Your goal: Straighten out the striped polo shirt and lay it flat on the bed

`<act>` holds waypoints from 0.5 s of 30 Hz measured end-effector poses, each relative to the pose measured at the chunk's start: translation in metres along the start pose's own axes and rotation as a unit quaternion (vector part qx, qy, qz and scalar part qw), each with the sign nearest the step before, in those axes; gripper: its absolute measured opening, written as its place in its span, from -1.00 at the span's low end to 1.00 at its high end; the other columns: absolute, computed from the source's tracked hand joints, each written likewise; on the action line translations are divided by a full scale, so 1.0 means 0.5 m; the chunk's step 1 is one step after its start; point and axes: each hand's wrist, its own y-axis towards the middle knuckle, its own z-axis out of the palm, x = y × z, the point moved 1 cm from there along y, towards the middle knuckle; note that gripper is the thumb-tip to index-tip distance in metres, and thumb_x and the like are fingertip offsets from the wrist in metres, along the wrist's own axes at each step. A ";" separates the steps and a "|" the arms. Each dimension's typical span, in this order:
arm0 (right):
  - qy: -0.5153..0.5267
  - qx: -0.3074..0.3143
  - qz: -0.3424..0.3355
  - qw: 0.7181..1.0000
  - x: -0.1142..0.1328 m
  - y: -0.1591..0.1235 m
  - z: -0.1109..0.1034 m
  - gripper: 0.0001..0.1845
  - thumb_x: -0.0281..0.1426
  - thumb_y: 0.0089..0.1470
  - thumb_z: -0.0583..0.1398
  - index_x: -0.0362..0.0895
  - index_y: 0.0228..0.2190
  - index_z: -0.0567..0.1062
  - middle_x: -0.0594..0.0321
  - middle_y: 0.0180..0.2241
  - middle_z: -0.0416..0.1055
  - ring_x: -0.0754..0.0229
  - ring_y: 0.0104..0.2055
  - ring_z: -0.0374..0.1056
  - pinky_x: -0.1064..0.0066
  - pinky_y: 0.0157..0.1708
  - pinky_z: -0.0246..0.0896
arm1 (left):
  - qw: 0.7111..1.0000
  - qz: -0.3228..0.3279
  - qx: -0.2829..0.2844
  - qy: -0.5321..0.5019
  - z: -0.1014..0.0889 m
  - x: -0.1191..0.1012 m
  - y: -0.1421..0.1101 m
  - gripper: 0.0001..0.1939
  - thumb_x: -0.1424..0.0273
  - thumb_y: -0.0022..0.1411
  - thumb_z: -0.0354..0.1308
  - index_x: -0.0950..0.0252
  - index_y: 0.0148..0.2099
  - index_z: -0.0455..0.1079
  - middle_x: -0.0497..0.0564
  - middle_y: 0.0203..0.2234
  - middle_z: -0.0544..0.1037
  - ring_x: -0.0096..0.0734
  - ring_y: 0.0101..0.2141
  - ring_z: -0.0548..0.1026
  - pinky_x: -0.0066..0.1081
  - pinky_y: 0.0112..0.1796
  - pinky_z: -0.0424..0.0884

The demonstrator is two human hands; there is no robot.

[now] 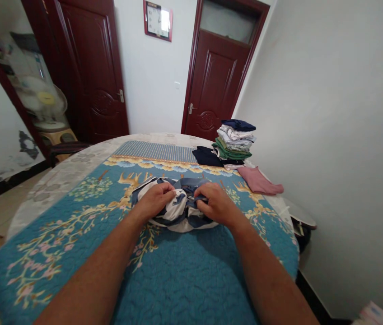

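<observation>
A bunched navy-and-white striped garment (178, 210) lies in the middle of the blue floral quilt (178, 271) that covers the table. My left hand (156, 198) is closed on the garment's left side, fingers curled into the cloth. My right hand (213, 201) grips its right side, fingers pinched on a fold. Both forearms reach in from the bottom of the view. Most of the garment is hidden under my hands.
A stack of folded clothes (235, 140) stands at the far right of the table, with a dark garment (207, 156) beside it and a pink cloth (259, 180) nearer. A white wall runs close on the right. Two dark red doors and a fan (47, 104) are beyond.
</observation>
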 end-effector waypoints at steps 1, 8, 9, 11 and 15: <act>-0.014 -0.002 -0.012 1.000 0.012 0.001 0.002 -0.82 -0.52 0.08 0.20 -0.07 -0.27 0.55 0.21 -0.31 0.53 0.06 -0.20 0.38 0.25 -0.09 0.17 | 1.000 0.007 -0.001 0.015 0.004 -0.005 0.000 -0.66 0.10 0.24 0.14 0.28 -0.32 0.47 -0.08 -0.53 0.44 -0.39 -0.47 0.34 -0.42 -0.42 0.21; 0.000 0.003 -0.053 0.999 0.048 0.010 0.039 -0.79 -0.52 0.13 0.20 -0.07 -0.19 0.52 0.14 -0.14 0.51 0.05 -0.07 0.39 0.26 -0.05 0.19 | 0.997 0.025 0.059 -0.046 0.005 -0.037 -0.017 -0.68 0.10 0.26 0.13 0.27 -0.30 0.44 -0.11 -0.51 0.42 -0.41 -0.47 0.33 -0.42 -0.43 0.20; 0.005 0.009 -0.052 0.999 0.047 0.011 0.048 -0.80 -0.52 0.13 0.20 -0.07 -0.20 0.51 0.16 -0.16 0.52 0.06 -0.09 0.40 0.26 -0.06 0.20 | 0.994 0.013 0.074 -0.082 0.003 -0.038 -0.020 -0.67 0.08 0.26 0.14 0.27 -0.29 0.44 -0.12 -0.52 0.42 -0.42 -0.48 0.32 -0.42 -0.43 0.21; 0.024 0.001 -0.043 0.999 0.043 0.010 0.064 -0.82 -0.51 0.13 0.20 -0.07 -0.21 0.51 0.18 -0.21 0.52 0.07 -0.13 0.40 0.27 -0.08 0.21 | 0.985 -0.012 0.091 -0.148 0.000 -0.035 -0.023 -0.66 0.07 0.24 0.17 0.28 -0.27 0.45 -0.12 -0.50 0.43 -0.44 -0.48 0.33 -0.43 -0.42 0.23; 0.084 -0.056 -0.013 0.995 0.043 0.008 0.079 -0.81 -0.52 0.13 0.19 -0.07 -0.20 0.51 0.19 -0.22 0.52 0.11 -0.15 0.43 0.30 -0.10 0.24 | 0.972 -0.060 0.085 -0.210 0.010 -0.027 -0.022 -0.63 0.07 0.14 0.26 0.31 -0.26 0.47 -0.10 -0.49 0.46 -0.44 -0.48 0.34 -0.43 -0.42 0.23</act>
